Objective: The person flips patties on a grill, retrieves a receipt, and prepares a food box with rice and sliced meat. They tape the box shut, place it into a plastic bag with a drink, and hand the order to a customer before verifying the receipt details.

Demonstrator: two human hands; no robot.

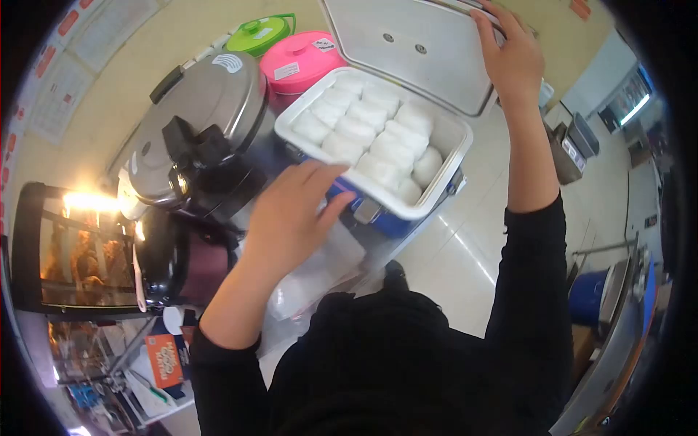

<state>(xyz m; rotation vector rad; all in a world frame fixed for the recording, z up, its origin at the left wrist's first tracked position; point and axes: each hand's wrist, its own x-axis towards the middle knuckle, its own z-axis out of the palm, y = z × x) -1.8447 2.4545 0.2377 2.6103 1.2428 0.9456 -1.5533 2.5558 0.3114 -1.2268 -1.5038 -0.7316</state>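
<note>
A blue cooler box [396,224] with a white rim stands with its lid [429,69] raised. Inside lie several rounded white bundles [356,131], packed in close rows. My right hand [515,62] grips the upper right edge of the lid, fingers curled over it. My left hand [289,211] hovers at the near left corner of the box, thumb and fingers apart, fingertips overlapping the rim in this view. Beneath it, clear plastic bags [320,272] lie on the counter.
Left of the cooler stands a large silver cooker [200,109] with a black latch. Behind are pink [302,62] and green [259,35] lidded containers. A lit food display case [83,251] is at far left. Tiled floor [472,232] shows on the right.
</note>
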